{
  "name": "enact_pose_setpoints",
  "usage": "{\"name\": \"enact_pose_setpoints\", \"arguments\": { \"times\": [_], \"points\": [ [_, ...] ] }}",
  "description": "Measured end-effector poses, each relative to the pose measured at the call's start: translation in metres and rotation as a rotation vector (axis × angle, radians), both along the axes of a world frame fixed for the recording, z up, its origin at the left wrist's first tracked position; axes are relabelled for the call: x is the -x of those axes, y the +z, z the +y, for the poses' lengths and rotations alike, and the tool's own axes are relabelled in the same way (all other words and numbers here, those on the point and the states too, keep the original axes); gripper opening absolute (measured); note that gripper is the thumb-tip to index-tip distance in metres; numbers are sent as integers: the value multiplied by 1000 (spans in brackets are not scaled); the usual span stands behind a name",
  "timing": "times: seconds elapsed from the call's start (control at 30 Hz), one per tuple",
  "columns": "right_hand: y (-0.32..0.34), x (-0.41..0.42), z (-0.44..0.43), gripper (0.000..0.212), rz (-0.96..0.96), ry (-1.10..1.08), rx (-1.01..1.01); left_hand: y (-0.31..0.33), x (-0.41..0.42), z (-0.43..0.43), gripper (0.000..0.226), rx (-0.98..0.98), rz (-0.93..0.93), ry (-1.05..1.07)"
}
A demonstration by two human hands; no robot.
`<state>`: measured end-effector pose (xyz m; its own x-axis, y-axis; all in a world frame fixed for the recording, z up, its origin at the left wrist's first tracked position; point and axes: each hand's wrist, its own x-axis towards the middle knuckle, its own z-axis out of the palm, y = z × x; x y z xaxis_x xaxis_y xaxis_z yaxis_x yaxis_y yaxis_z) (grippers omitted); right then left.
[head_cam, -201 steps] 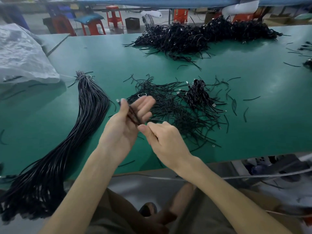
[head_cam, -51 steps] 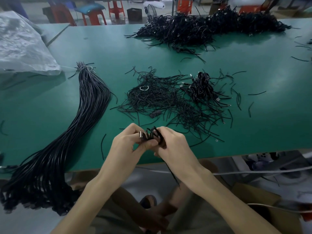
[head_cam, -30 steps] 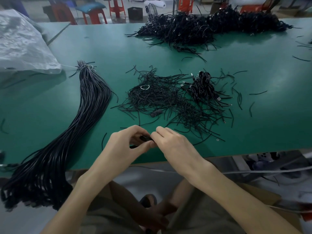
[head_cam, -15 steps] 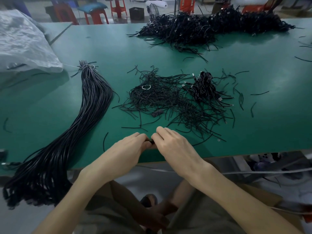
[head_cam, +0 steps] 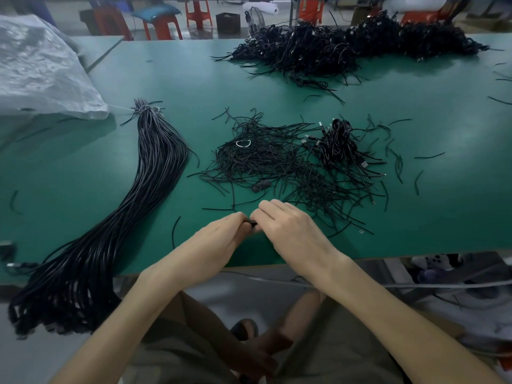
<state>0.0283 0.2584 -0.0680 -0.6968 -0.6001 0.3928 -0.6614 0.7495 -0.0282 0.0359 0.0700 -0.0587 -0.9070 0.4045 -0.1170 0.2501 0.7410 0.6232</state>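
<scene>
At the green table's (head_cam: 69, 176) front edge, left hand (head_cam: 219, 241) and right hand (head_cam: 292, 231) both pinch a small black cable coil (head_cam: 252, 223), seemingly mid-tying; the thick hank (head_cam: 149, 187) looks undone, the far heap (head_cam: 332, 49) finished.

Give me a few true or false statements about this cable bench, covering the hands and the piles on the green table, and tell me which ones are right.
1. The left hand and the right hand both pinch a small black piece between their fingertips. True.
2. The long cable bundle lies to the right of the hands. False: it lies to their left, and its near end passes over the near edge of the green table.
3. A pale ring lies on the heap of short black ties. True.
4. The white plastic bag covers the large cable pile at the far side. False: the bag sits at the far left, apart from that pile.
</scene>
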Motion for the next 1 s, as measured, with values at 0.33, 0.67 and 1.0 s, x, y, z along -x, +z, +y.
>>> {"name": "enact_pose_setpoints", "arguments": {
  "times": [0.33, 0.67, 1.0],
  "points": [
    [7, 37, -29, 55, -103, -227, 372, -12, 56, -20, 29, -172, 250, 368],
    [-31, 67, -53, 45, -300, -428, 284, -31, 88, -19, 34, -766, 83, 625],
    [-29, 59, -54, 24, -211, -576, 251, -33, 85, -19, 35, -786, 110, 588]
  ]
}}
